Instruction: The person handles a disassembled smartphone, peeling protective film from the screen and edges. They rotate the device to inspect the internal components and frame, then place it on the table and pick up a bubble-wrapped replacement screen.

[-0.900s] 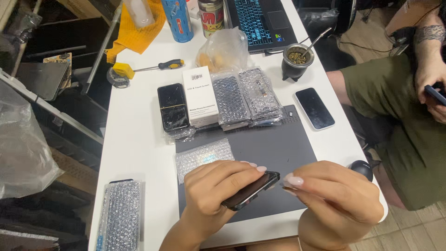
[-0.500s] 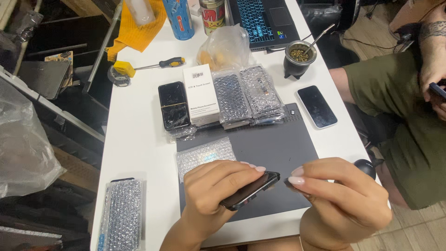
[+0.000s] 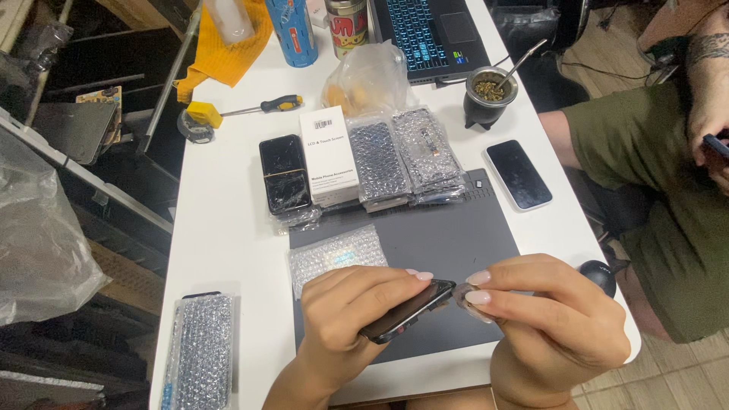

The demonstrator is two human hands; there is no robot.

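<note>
We hold a slim black smartphone with a glossy glass face (image 3: 406, 311) just above the dark grey rubber work mat (image 3: 448, 243), low in the frame and close to our body. Its long axis runs on a slant, lower end toward our left, upper end rising toward our right. Our left hand (image 3: 353, 311) wraps it from above, fingers clamped along the edge, wrist bent in from below. Our right hand (image 3: 547, 319) meets the phone's upper right corner, thumb and forefinger pinched shut on a small thin piece we cannot make out; that hand is the nearer one to the corner. Both hands hover over the near part of the mat, which lies on the white worktop (image 3: 228, 228). Just behind our left hand lies a flat bubble-wrap pouch (image 3: 334, 254); farther back stands a row of bubble-wrapped phone parts (image 3: 402, 156) beside a white cardboard box (image 3: 328, 156). Another person in an olive green shirt (image 3: 668, 190) sits at the right.
</note>
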